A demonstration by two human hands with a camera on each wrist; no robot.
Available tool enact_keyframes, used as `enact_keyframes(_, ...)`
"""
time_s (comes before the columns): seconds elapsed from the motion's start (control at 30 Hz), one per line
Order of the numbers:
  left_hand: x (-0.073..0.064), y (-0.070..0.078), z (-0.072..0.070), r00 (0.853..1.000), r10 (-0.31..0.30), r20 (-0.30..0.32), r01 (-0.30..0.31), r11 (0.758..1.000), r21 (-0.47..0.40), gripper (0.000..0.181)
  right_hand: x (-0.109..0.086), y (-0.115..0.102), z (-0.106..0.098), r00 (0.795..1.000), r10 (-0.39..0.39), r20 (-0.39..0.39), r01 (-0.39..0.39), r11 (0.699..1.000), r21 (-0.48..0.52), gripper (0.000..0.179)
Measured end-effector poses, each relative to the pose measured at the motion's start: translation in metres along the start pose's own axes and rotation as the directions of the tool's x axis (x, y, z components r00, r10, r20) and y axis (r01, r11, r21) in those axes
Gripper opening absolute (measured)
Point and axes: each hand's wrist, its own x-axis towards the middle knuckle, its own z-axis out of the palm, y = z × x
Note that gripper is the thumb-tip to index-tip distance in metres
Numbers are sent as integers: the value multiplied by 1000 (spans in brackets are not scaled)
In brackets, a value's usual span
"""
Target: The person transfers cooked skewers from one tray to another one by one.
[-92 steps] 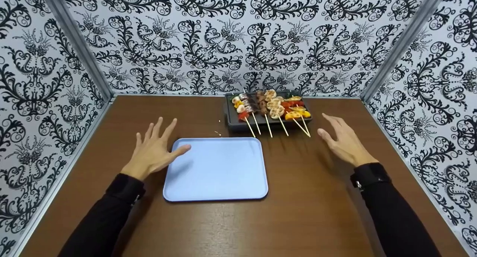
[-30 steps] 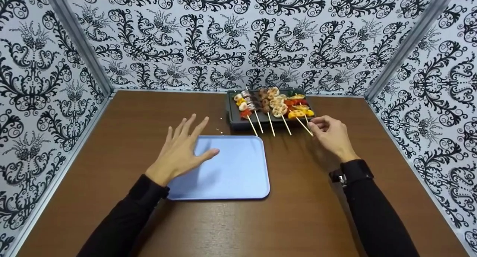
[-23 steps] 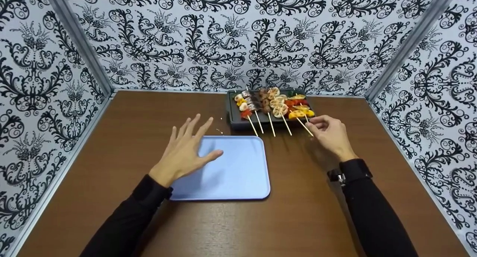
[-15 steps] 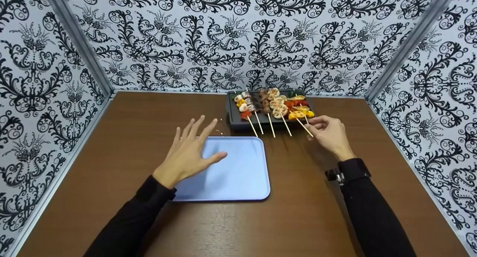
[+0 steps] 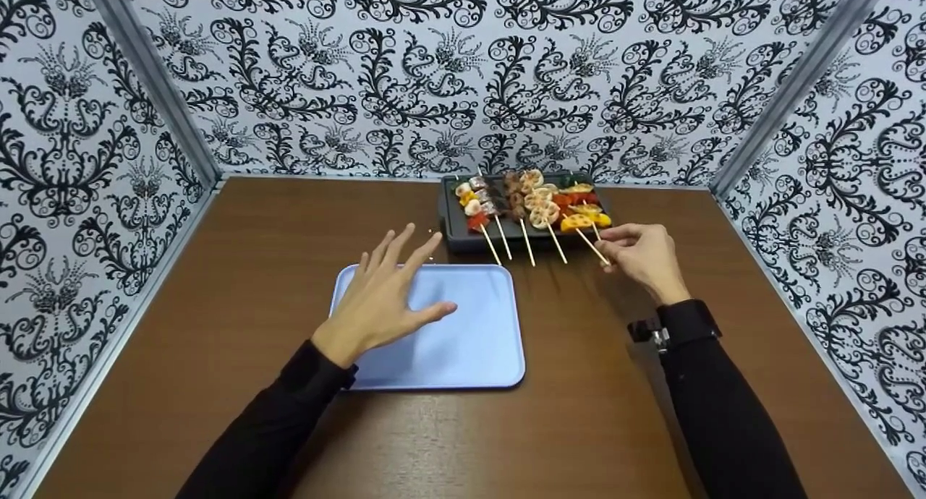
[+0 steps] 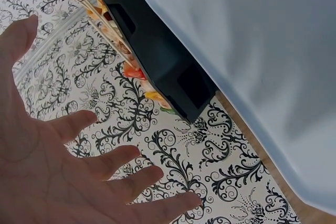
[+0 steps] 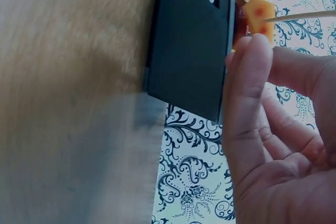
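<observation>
While right hand [image 5: 642, 257] pinches skewer [image 5: 592, 214], tray [image 5: 474, 347] below left hand [image 5: 383, 302].

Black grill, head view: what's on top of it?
Several skewers of food lie on the grill, their bare sticks jutting past its near edge. Directly beneath the food, the grill's surface is covered, so I can't tell what's there.
</observation>
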Motion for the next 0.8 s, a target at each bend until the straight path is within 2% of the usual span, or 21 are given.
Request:
enact_keyframes(0.27, 4, 6, 4, 1000, 27, -3, -27, 1000, -13, 108, 1, -3, -3, 1000, 28, 11, -28, 999, -21, 34)
enact_keyframes(0.57, 3, 13, 5, 997, 72, -27, -72, 997, -16, 104, 4, 0, -3, 996, 89, 24, -90, 996, 18, 35)
enact_keyframes(0.8, 2, 16, 9, 996, 85, -17, -85, 996, 5, 104, 7, 7, 1, 990, 131, 50, -136, 983, 120, 38)
